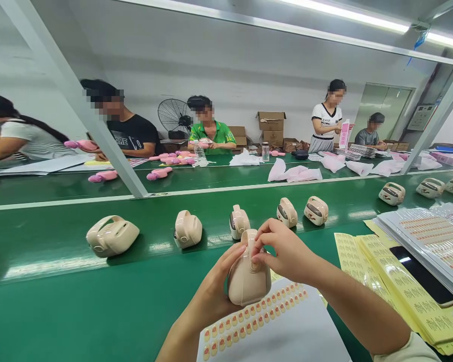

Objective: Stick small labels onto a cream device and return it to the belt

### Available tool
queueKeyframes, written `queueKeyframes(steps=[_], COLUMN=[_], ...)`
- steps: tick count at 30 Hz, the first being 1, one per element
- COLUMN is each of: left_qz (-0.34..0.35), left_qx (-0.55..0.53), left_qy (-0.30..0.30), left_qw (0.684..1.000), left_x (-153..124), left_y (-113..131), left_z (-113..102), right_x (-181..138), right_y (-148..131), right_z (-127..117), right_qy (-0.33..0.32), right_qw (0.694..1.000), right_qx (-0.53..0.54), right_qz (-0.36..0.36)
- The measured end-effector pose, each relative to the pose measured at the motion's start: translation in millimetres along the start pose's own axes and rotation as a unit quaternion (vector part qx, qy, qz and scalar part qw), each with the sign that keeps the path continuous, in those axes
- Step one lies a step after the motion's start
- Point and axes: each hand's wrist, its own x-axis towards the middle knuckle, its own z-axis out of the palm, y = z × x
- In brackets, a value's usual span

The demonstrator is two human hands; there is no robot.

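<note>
My left hand (215, 286) grips a beige plastic device (248, 279) from the left and below, holding it upright above a white sticker sheet (272, 327). My right hand (285, 251) pinches at the device's upper front, thumb and fingertips pressed against it; whether a small sticker sits under them I cannot see. Rows of small orange-and-yellow stickers (249, 319) run along the sheet just beneath the device.
Several more beige devices (112, 235) lie along the green conveyor belt (60, 301). Yellow label sheets (392, 286), a black phone (425, 275) and printed sheets (434, 236) lie at right. Across the belt, other people work with pink items (159, 173), bags, boxes and a fan.
</note>
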Motion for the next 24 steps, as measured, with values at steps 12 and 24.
queueKeyframes(steps=[12, 24], left_qz=[-0.072, -0.05], left_qx=[-0.082, -0.097], left_qy=[0.044, 0.077], left_qw=[0.993, 0.991], left_x=[-13.0, -5.0], left_y=[-20.6, 8.3], left_z=[2.4, 8.6], right_x=[-11.5, -1.5], right_y=[24.8, 24.2], right_z=[7.7, 46.8], right_qy=[0.029, 0.086], right_qw=[0.993, 0.941], right_qx=[0.102, 0.328], right_qz=[-0.058, 0.012])
